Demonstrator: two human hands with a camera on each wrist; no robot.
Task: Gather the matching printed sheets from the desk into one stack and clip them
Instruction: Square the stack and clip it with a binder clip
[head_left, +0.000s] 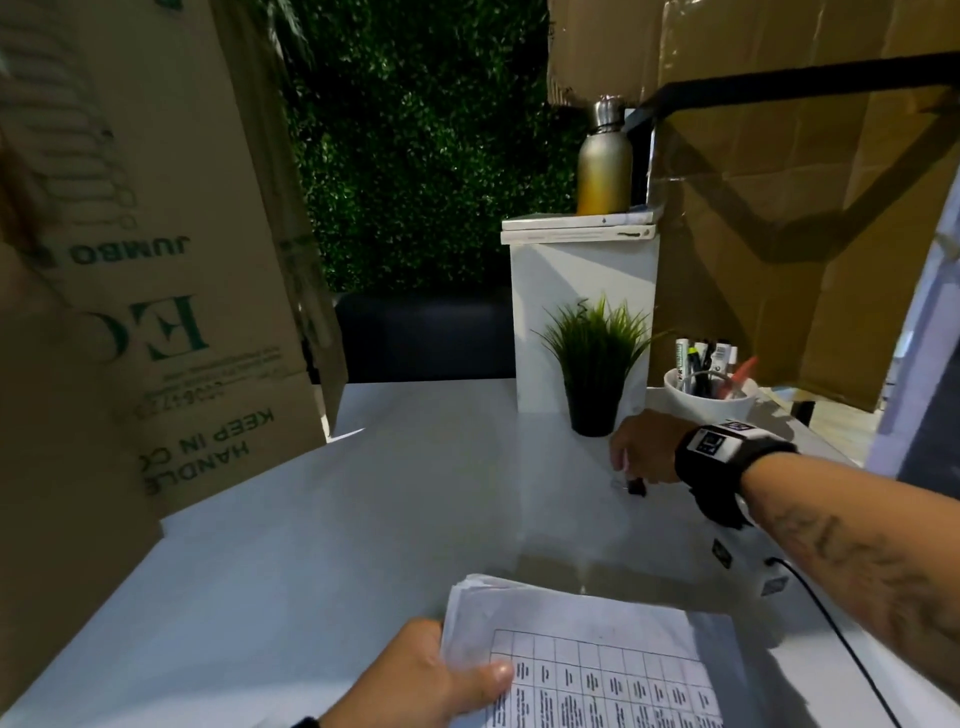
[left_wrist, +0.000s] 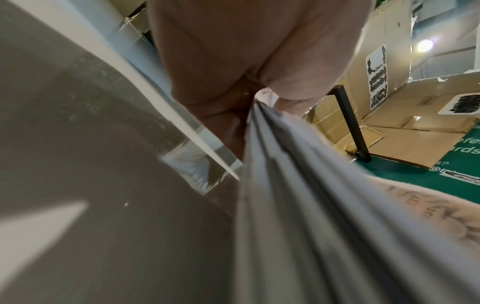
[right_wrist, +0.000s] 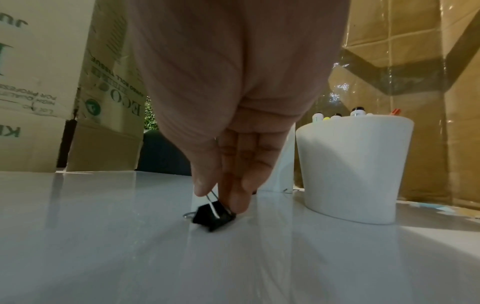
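- Stack of printed sheets (head_left: 597, 660): white paper, top sheet bearing a ruled table with small dark text in its cells. Edges loosely aligned, corners slightly fanned at the far left. Lies at the near edge of the white desk (head_left: 363, 519), gripped at its left side, thumb on top. The left wrist view shows the layered sheet edges (left_wrist: 298, 205).
- Binder clip (right_wrist: 214, 215): black body, silver wire handles, small. Rests on the desk, pinched by one raised handle. Well apart from the stack, unclipped.
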